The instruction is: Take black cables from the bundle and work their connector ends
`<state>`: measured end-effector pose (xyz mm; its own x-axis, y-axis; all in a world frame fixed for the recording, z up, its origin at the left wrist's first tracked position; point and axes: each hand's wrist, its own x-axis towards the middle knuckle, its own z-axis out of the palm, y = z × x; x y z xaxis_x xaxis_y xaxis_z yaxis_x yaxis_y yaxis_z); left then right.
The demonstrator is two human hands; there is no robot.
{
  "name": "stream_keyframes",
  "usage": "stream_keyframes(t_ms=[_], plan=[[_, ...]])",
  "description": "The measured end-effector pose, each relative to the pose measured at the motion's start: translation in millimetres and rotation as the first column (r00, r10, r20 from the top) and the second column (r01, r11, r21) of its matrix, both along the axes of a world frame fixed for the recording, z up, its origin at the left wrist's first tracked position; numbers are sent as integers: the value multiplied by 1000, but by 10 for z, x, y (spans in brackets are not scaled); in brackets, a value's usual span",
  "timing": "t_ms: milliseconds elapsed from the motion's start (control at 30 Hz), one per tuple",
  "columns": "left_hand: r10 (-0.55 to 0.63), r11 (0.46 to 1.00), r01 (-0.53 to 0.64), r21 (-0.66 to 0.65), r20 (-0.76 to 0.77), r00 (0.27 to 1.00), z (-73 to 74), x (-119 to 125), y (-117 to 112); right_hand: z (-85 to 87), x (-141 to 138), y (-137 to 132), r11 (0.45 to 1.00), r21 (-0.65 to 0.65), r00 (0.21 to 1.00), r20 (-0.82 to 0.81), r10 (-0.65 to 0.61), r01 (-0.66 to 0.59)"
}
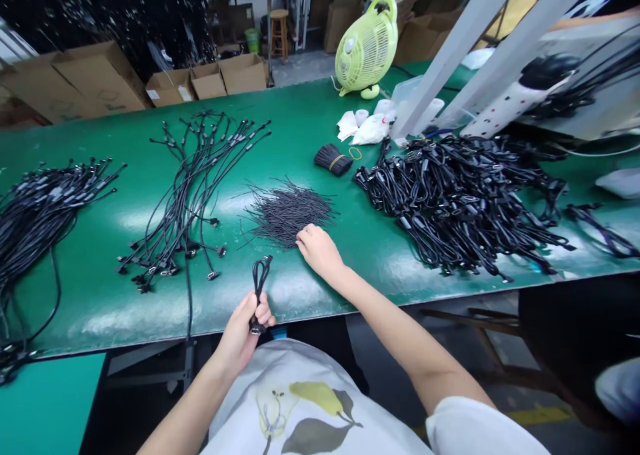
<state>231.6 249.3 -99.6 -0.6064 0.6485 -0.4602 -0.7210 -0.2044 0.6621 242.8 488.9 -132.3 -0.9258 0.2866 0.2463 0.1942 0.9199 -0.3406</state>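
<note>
Black looped cable [259, 288], near, held in the left hand [244, 325]; right hand [319, 252], narrowed, at thin black ties [290, 214], hold unclear; coiled black bundles [450, 202], right, seem done; extended black cables [186, 205], left, remain.

Loose cables [187, 205] lie left on tabletop [280, 132], twist ties [290, 212] at center, coiled cables [460, 202] heaped right; fan [367, 48] behind, near far edge, cardboard boxes [244, 74] beyond.
</note>
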Motion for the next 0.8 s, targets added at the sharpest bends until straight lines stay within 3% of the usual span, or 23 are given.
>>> stream_keyframes(t_ms=[167,333,500,600,800], plan=[[21,1000,-22,10,68,997,15,-68,32,-135,-74,-21,998,29,999,-25,-48,49],[31,999,-32,-18,-49,998,42,-19,128,-19,58,-88,995,-8,991,-92,-99,98],[-39,999,41,17,-98,994,93,47,294,9,298,-388,992,-116,974,-211,-79,55],[-68,997,71,41,-76,995,46,65,380,-109,308,-470,986,-151,958,-264,-108,70],[5,999,0,46,-93,996,-107,-53,445,-218,250,-329,988,-142,953,-290,-91,51]])
